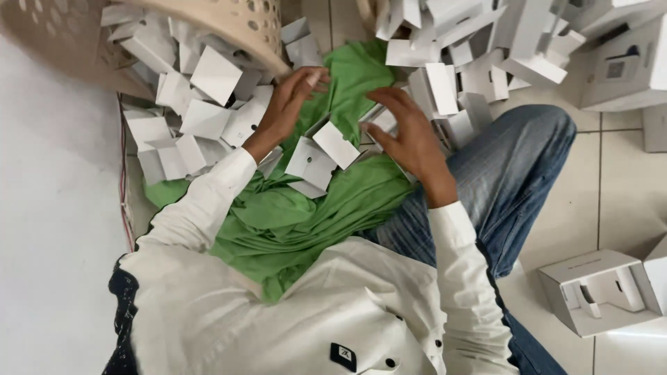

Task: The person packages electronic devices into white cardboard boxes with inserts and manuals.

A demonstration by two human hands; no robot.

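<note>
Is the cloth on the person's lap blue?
No, the cloth under both hands is bright green, with white folded card pieces lying on it.

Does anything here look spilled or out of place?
Yes. The beige basket lies tipped over, and white folded card pieces have tumbled out across the green cloth and floor. Both hands, left and right, hover over them.

Soft, even daylight, bright overall, white wall at left nearly washed out, faint sheen on the floor tiles at lower right, shallow shadows under the cardboard pieces, slight motion softness, mild wide-angle stretch at edges
</note>
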